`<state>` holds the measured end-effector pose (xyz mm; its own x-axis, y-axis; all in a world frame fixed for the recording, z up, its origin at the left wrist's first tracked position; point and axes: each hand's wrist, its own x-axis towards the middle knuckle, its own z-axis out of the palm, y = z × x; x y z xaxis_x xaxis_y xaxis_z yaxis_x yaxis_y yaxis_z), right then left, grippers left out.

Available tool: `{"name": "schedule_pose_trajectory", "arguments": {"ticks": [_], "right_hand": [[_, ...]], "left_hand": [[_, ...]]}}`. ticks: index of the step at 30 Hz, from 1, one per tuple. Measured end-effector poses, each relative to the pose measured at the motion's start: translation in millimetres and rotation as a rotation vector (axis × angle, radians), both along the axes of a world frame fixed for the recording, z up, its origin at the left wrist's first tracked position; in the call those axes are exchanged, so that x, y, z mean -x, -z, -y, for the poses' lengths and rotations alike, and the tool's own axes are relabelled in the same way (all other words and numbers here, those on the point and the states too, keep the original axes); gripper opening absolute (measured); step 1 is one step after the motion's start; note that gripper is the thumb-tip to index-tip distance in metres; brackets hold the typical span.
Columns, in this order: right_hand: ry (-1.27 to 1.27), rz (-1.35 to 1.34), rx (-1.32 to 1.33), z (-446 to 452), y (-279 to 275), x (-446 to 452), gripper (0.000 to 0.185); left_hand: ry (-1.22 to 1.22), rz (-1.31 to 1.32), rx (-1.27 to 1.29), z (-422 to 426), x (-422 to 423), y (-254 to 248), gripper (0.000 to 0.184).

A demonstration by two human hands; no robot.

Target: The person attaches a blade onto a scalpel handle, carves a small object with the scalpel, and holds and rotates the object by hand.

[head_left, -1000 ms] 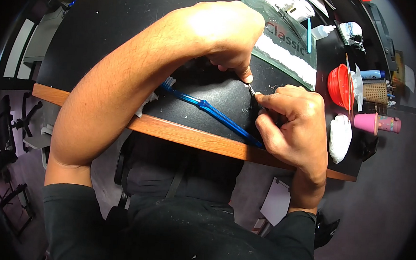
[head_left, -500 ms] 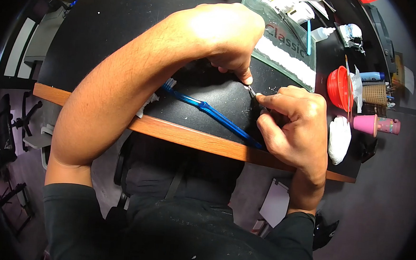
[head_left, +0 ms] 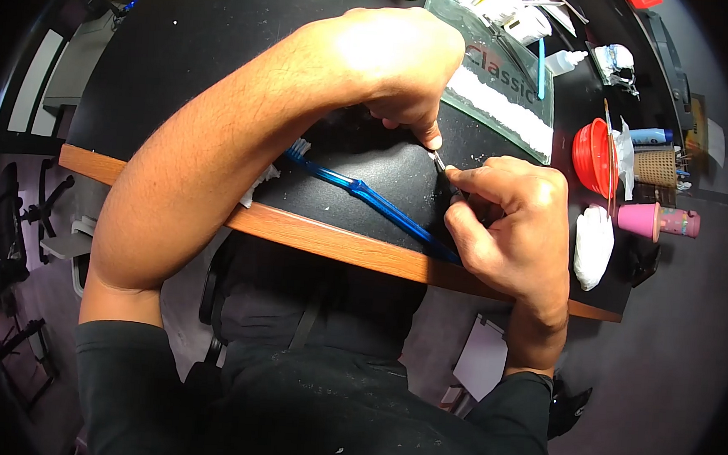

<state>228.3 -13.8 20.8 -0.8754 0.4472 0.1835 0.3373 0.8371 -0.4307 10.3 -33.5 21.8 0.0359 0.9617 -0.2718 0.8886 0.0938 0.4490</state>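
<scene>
My left hand is closed, its thumb tip at the end of a small thin metal tool; a tiny pale piece shows there, too small to name. My right hand pinches the other end of that tool between thumb and index finger. A blue toothbrush lies on the black table between my forearms, its far end beside my right hand. Behind my hands is a glass slab with a band of white powder on it.
At the right stand a red bowl, a white cloth bundle, a pink cup and a woven holder. White jars and a small bottle are at the back. The wooden table edge runs in front.
My hands hold almost the same pose at the metal tool. My right hand has shifted very slightly; nothing was let go.
</scene>
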Motion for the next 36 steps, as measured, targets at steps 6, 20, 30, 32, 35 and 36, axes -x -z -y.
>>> {"name": "schedule_pose_trajectory", "arguments": {"ticks": [6,20,30,32,35,36], "right_hand": [[0.024,0.011,0.025,1.5,3.1,0.0,0.016],[0.037,0.006,0.048,5.8,1.0,2.7,0.014],[0.025,0.002,0.036,6.2,1.3,2.9,0.015],[0.023,-0.002,0.035,7.1,2.4,2.6,0.015],[0.027,-0.002,0.016,6.4,-0.3,2.5,0.015],[0.021,0.010,0.014,7.1,-1.1,2.8,0.015]], "left_hand": [[0.001,-0.011,-0.004,0.1,-0.8,-1.8,0.043],[0.017,-0.003,-0.028,0.4,0.2,-0.9,0.042],[0.004,-0.012,-0.004,1.1,-0.4,-2.4,0.041],[0.005,0.010,0.005,1.1,-0.4,-2.4,0.040],[0.001,0.024,0.017,2.9,-0.7,-7.5,0.040],[0.000,0.020,0.019,2.6,-0.7,-6.9,0.040]]}}
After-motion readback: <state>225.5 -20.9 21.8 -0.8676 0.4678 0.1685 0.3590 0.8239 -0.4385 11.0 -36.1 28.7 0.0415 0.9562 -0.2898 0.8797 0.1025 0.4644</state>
